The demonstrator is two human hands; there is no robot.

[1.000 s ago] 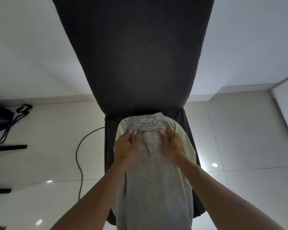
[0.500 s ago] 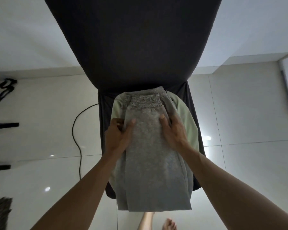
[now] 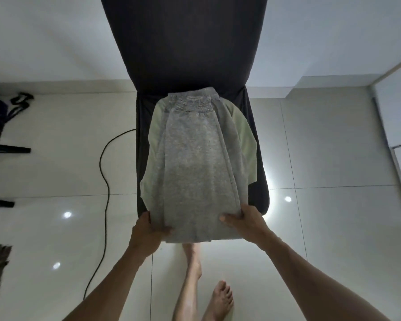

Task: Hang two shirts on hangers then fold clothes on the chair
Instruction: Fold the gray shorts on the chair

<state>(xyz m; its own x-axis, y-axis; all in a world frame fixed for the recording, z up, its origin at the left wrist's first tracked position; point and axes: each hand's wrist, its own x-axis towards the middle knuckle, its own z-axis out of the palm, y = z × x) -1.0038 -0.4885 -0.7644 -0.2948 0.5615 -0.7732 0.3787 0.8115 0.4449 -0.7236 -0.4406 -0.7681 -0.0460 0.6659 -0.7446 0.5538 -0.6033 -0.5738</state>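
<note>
Bare feet (image 3: 219, 297) stand on the pale glossy tiles (image 3: 333, 228) at the bottom of the view, just in front of the chair. Both forearms reach forward to the near hem of the grey pants (image 3: 195, 163). The left hand (image 3: 146, 230) pinches the left corner of the hem, thumb on top of the cloth and fingers underneath; the right hand (image 3: 245, 222) grips the right corner the same way, thumb lying across the top. The pants are a mottled heather grey, laid lengthwise and folded narrow, with long creases running from hem to waist and a slightly darker patch near the middle. Their hem hangs just past the seat's front edge. The gathered elastic waistband lies at the far end, against the backrest. Under them a pale green garment (image 3: 247, 140) shows on both sides. Both lie on the seat of the dark chair (image 3: 183, 42), whose tall back rises beyond. A black cable (image 3: 104, 172) curves over the floor to the left.
</note>
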